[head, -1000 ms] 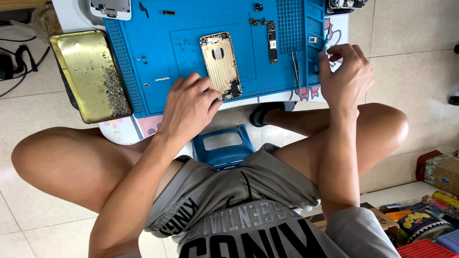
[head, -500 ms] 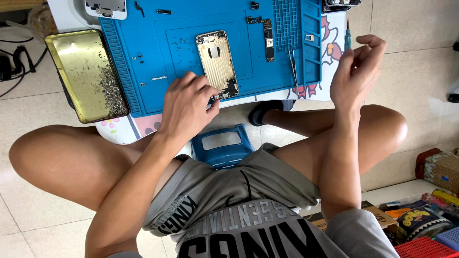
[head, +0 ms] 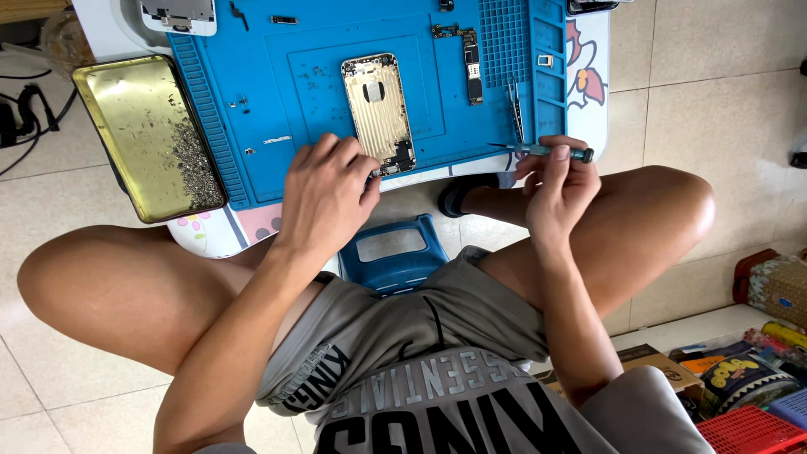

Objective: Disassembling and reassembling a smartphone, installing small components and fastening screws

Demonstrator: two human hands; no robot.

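A gold phone back housing (head: 376, 111) lies opened on the blue work mat (head: 286, 92). My left hand (head: 324, 192) rests at its near end, fingers curled on the housing's lower corner. My right hand (head: 556, 181) holds a thin teal screwdriver (head: 546, 150) level, just off the mat's near right corner, its tip pointing left. A narrow circuit board (head: 473, 67) and metal tweezers (head: 514, 118) lie on the mat to the right of the housing.
A gold metal tray (head: 126, 126) with a heap of tiny screws sits left of the mat. Another phone part (head: 178, 15) lies at the mat's far edge. A blue stool (head: 393, 252) shows between my knees. Boxes and a red basket (head: 744, 429) stand at the lower right.
My right hand came down from the mat's right edge toward my knee and turned the screwdriver level. My left hand stayed at the housing's near end.
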